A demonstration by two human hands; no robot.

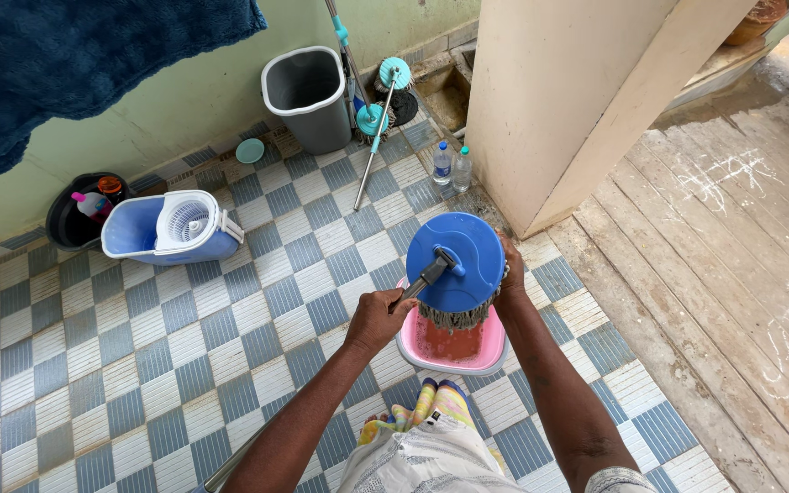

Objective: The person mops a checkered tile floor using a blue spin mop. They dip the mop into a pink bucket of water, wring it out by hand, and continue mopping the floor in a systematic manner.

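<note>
Two small clear plastic bottles [450, 166] with pale labels stand side by side at the foot of the cream pillar [559, 100]. In a black tub [64, 224] against the green wall sit a white bottle with a pink cap and a dark jar with an orange lid. Just beside the tub rests a blue spin-mop bucket [168, 228] with a white basket, and farther along the wall stands a grey bin [308, 96], with a small teal lid [249, 151] on the floor near it. Two more mops [378, 114] with teal heads lean beside the bin.

The checked tile floor [139, 365] lies open to my left; to my right the tiles end at a bare, worn concrete strip past the pillar.

My left hand [374, 319] is clamped around the grey mop handle [420, 283], fingers curled tight. My right hand [509, 269] grips the far rim of the blue round mop head [457, 260], fingers hidden behind it. I hold the mop head just above a pink basin [454, 345] on the floor in front of my feet, its grey strands hanging down into the basin.
</note>
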